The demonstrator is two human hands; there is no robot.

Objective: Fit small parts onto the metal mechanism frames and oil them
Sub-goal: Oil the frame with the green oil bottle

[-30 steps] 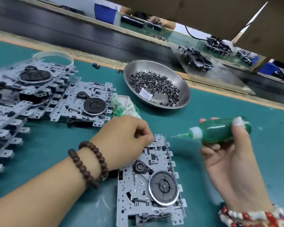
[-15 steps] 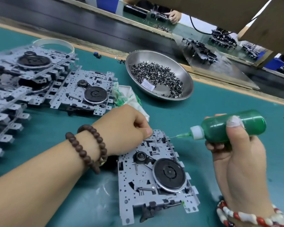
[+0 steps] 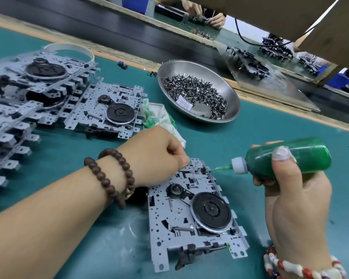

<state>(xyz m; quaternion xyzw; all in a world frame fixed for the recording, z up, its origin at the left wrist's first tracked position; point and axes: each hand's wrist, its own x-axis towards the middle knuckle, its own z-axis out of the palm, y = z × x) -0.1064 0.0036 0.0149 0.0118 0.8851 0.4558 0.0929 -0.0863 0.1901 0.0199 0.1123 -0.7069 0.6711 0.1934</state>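
- The metal frame (image 3: 191, 210) lies flat on the tabletop (image 3: 250, 127), just in front of the steel bowl (image 3: 233, 101) of small parts (image 3: 195, 93).
- It looks stiff and light, with sharp stamped edges; best held by its rim.
- The left hand (image 3: 155, 154) has its fingers curled, pressing the frame's far corner.
- The right hand (image 3: 290, 190) grips the soft green bottle (image 3: 290, 158), nozzle at the frame's far edge.

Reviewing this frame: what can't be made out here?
Head view only:
- Left hand: curled fingertips hide whatever it holds on the frame.
- Oil bottle needle tip: too fine to show oil coming out.
- Bowl label: print too small.
- Frame stack: cut by left edge.
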